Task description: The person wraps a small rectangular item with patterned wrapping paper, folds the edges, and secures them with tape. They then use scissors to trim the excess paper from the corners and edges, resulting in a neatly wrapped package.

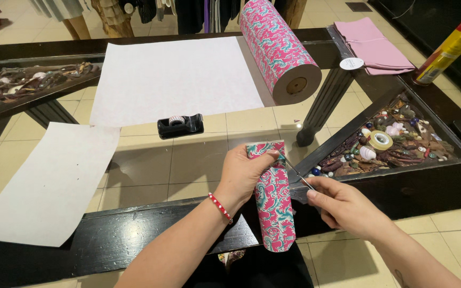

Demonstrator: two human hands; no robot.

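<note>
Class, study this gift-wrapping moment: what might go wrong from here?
1. The scissors in the right hand point toward the left hand gripping the wrapped cylinder; a slip might nick a thumb.
2. The wrapping-paper roll lies on smooth glass and may roll.

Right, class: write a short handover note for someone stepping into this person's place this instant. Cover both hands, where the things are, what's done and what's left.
Left hand: gripping the wrapped cylinder near its top end, holding it upright over the glass table's near edge.
Right hand: pinching a thin metal tool, likely scissors, its tip at the cylinder's top fold.
Nearby: tape dispenser on the glass, patterned paper roll beyond, white sheets laid flat.
Done: body covered in patterned paper.
Left: top end looks unfinished; bottom end not clearly visible.
</note>
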